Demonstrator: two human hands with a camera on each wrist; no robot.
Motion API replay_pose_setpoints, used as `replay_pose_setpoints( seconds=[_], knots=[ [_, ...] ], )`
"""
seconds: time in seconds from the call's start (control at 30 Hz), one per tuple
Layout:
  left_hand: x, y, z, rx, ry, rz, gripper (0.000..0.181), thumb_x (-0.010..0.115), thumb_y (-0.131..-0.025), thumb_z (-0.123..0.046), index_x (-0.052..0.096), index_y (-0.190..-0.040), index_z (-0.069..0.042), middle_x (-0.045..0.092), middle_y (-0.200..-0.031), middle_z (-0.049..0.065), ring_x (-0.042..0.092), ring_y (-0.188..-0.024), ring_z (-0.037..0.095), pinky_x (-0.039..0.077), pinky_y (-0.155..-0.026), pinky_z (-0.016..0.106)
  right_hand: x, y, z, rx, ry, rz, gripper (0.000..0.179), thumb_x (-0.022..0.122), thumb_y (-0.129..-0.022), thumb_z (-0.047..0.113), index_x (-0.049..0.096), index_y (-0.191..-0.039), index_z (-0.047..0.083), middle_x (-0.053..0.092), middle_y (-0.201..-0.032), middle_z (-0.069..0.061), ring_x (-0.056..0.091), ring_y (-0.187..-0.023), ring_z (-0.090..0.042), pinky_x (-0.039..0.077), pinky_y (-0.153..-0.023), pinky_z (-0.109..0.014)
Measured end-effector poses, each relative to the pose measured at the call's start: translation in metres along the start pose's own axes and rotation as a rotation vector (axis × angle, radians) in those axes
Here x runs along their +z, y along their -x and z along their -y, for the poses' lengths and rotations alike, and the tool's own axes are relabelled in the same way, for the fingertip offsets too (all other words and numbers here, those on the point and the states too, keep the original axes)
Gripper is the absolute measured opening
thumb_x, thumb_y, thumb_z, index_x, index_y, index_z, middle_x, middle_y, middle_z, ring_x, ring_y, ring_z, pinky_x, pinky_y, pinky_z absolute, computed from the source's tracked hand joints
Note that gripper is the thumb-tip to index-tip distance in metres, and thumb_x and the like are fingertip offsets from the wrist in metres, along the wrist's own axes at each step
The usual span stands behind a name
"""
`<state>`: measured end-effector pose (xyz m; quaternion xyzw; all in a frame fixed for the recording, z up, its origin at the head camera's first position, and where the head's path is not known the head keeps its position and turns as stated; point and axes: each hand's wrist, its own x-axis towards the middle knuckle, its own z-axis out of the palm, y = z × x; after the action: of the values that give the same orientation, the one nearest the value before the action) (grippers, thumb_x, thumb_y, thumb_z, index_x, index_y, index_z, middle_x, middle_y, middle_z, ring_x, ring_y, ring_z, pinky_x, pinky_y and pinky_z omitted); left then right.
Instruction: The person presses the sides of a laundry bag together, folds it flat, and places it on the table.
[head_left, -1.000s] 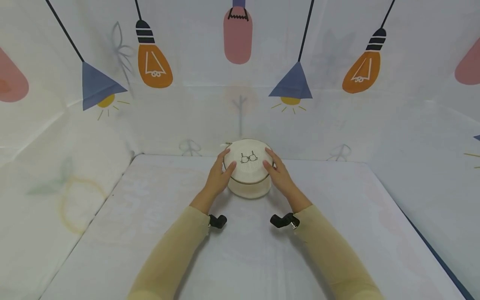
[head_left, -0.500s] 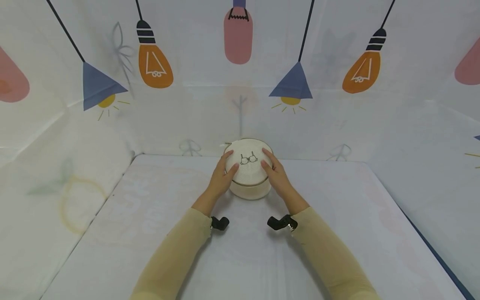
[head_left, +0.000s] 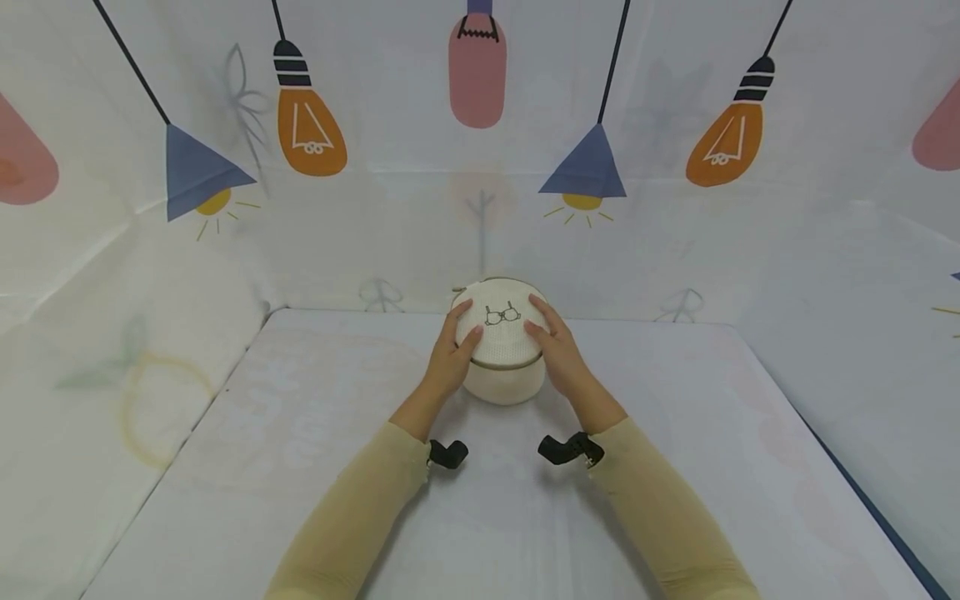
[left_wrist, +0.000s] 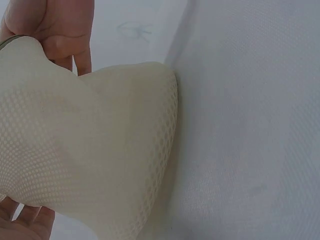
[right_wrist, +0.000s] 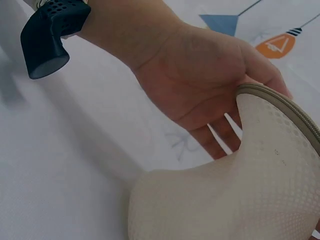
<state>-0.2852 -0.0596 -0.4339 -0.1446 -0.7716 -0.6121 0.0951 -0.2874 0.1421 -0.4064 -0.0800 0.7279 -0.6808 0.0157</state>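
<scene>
L hand & R hand both grip the round pouch, one per side: thumbs over its lid, other fingers curled under the rim, hands part-closed w/ the pouch btwn the palms. It's ahead of both wrists, down at the white tbl; can't tell if its base is fully on it. Far tbl edge runs near the fingertips, right by the wall cloth. Side edges are well apart from either hand; lots of tbl L of L hand, R of R hand & nearer than both. Black wrist mounts stick inward below each palm, gap btwn them.

Pouch is soft cream mesh, approx drum-shaped, honeycomb holes, side wall dented. Lid's fine-ribbed, dark glasses motif btwn the hands' fingertips. Olive-brown zip rings the rim, by R hand's fingers; its pull pokes out just past L hand's. Sleeves behind both hands: plain yellowish tan. Wall cloth past the fingers: creased, orange bulbs printed on.
</scene>
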Motion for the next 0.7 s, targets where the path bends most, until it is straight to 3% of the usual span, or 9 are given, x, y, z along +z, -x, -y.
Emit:
replay_pose_setpoints(
  seconds=[0.27,0.7],
  knots=[
    [0.0017,-0.0001,0.0009,-0.004,0.054,-0.015,0.054,0.053,-0.104,-0.028,0.033,-0.154,-0.019,0.027,-0.163,0.01,0.024,-0.15,0.025,0.018,-0.122,0.041,0.0,0.0022,0.0034,0.03,-0.033,0.032,0.058,0.05,-0.106,0.02,0.027,-0.159,0.023,0.009,-0.168,0.0,0.005,-0.154,-0.019,0.009,-0.123,-0.039],
    [0.0021,0.0046,-0.0041,-0.035,-0.011,-0.018,0.054,0.053,-0.104,-0.032,0.034,-0.153,-0.02,0.03,-0.161,0.013,0.026,-0.149,0.03,0.02,-0.121,0.047,-0.0009,0.0037,0.0022,0.069,-0.071,0.064,0.058,0.049,-0.107,0.022,0.025,-0.16,0.022,0.007,-0.168,0.0,0.016,-0.152,-0.024,0.022,-0.12,-0.045]
  ],
)
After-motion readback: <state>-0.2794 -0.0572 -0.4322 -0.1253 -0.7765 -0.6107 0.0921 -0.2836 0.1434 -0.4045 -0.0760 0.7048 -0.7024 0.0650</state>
